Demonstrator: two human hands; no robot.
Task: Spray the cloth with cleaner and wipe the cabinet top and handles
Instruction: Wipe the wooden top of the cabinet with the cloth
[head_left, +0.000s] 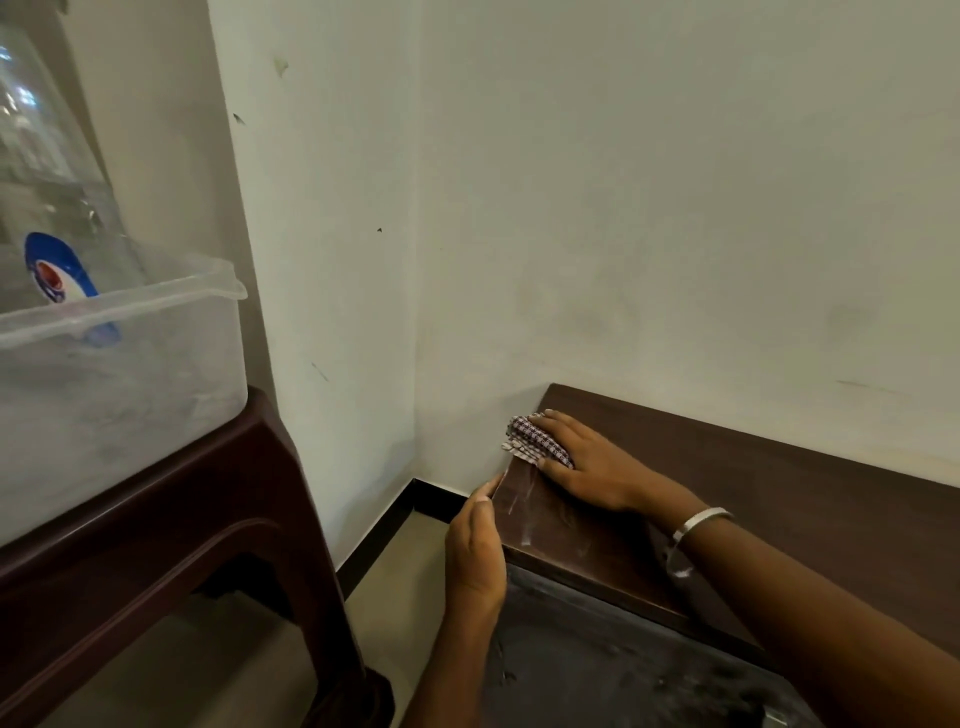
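Cloth (530, 435) lies at the cabinet top's (779, 499) far left corner, pressed under my flat right hand (587, 462); I'm wiping. My left hand (475, 540), fingers straight, braces the edge. Next, sweep rightward.

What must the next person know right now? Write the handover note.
Right hand: flat on the checked cloth, pressing it onto the cabinet top at its far left corner.
Left hand: fingers rest against the top's left edge, holding nothing.
Done: wiping is under way; pale streaks show near the corner.
Left: the rest of the top, then the handles. No cleaner bottle or handle clearly in view.
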